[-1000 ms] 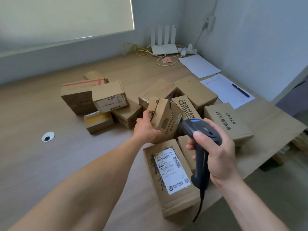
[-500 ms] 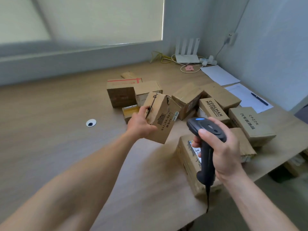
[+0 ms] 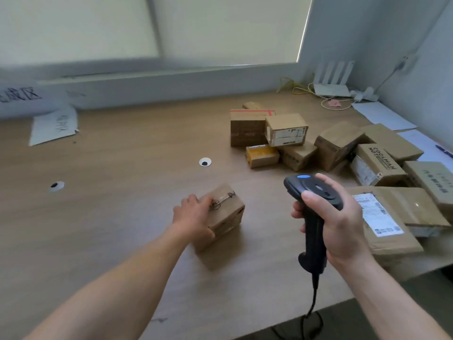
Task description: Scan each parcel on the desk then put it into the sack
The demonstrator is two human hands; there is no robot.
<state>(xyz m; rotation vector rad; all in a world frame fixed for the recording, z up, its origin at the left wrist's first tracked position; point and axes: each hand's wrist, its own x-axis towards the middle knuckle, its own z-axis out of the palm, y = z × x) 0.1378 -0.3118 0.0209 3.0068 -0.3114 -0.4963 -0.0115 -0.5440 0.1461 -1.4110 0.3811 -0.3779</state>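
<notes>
Probably light, stiff, tape-slick; best gripped across opposite faces of the small cardboard parcel [image 3: 226, 212] resting on the surface [image 3: 122, 192] apart from the pile [image 3: 338, 146], clasped by fingers of the left hand [image 3: 193, 217], with fingers of the right hand [image 3: 343, 227] clenching the barcode scanner [image 3: 315, 192]

My left hand [image 3: 193, 217] grips a small brown parcel [image 3: 228, 214], can't tell if it's touching the desk [image 3: 122, 204]. Right hand [image 3: 343, 224] is wrapped round the black scanner [image 3: 313, 192], other boxes [image 3: 286, 130] piled further right.
</notes>
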